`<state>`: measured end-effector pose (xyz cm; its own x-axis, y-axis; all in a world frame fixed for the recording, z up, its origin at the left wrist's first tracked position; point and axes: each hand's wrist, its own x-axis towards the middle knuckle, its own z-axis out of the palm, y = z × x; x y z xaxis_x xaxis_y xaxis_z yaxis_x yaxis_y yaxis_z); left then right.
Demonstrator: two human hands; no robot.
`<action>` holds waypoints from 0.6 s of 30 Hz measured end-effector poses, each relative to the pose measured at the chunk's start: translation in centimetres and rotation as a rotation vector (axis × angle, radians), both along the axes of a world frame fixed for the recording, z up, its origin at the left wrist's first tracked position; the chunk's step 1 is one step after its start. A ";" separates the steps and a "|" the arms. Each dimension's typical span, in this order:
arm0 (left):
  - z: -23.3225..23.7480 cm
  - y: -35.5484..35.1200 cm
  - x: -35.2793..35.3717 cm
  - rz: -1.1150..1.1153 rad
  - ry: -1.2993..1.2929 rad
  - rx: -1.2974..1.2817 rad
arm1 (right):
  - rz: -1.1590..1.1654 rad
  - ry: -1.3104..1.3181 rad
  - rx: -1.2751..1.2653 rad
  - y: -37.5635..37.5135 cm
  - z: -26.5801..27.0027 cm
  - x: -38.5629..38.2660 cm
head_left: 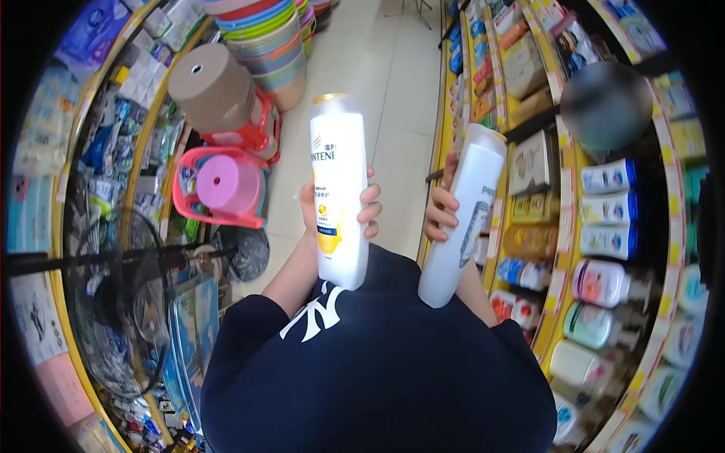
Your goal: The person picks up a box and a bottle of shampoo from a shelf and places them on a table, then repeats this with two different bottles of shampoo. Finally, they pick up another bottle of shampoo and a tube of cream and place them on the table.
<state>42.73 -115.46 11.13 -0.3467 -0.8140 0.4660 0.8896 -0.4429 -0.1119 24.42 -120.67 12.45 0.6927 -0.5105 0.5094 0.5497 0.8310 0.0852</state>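
A white Pantene shampoo bottle [337, 204] with a gold cap and yellow label stands nearly upright in front of my chest. Wrapped round it from behind is my left hand [369, 204], its fingers showing on the right edge and the thumb on the left. My right hand [441, 214] grips a second, paler shampoo bottle [466, 215], which tilts with its top to the right and has dark print on its side. Both bottles are apart from each other, caps up. Part of each hand is hidden behind its bottle.
Shop shelves flank a tiled aisle [355, 75]. At right are pump bottles [600, 283] and blue-capped bottles [604, 209]. Along the left stand stacked buckets [260, 45], a brown stool [211, 87], a pink stool [229, 185] and a black fan [121, 302].
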 end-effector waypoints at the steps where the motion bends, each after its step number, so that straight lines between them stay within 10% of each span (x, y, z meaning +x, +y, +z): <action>1: 0.2 -2.7 0.3 -0.015 0.038 -0.056 | -0.002 0.008 -0.019 -2.4 0.3 -0.1; 18: -1.1 -40.6 4.5 0.193 -0.223 0.081 | -0.389 0.157 0.111 -40.6 -4.3 -3.3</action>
